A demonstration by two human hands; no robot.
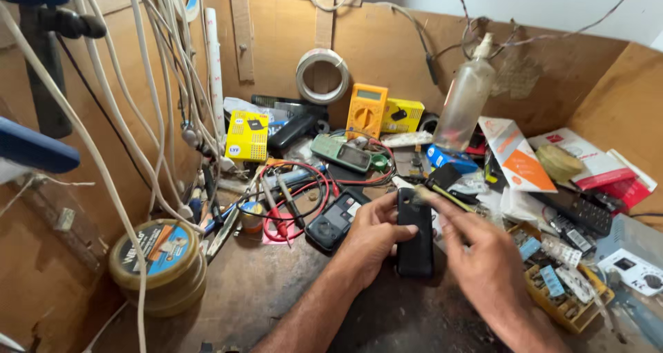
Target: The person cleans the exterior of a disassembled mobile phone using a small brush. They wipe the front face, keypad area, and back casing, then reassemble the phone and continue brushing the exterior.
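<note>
Slip risk: left hand [369, 237] only pinches the slim black rectangular phone [415, 237] edge-on while right hand [480, 253], fingers closed on a thin yellow-handled tool [449, 195], presses its top, likely toppling it.

Cluttered workbench [262, 291], brown board walls [387, 42]

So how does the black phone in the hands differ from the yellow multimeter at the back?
The black phone lies flat on the bench, held by the left hand; the yellow multimeter leans upright against the board, untouched. The phone is plain black; the multimeter shows a dial and screen.
</note>
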